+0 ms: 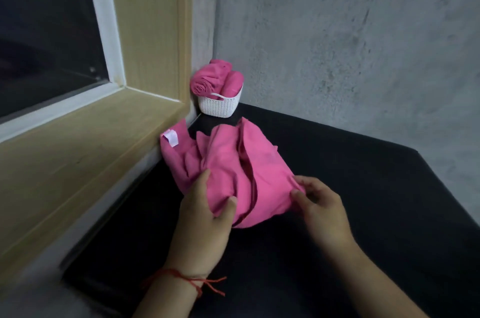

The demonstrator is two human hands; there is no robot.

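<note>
Loosely bunched, pink cloth (233, 161) sits held between left grip (205, 211) and right grip (322, 208).

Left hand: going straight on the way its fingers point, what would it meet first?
The crumpled pink cloth, which the left hand grips; beyond it, probably the white woven plastic basket in the corner, though depth is unclear.

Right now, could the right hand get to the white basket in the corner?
Probably yes. Only the pink cloth lies between the right hand and the white basket. But its fingers pinch that cloth, so it would have to let go or carry it along.
</note>
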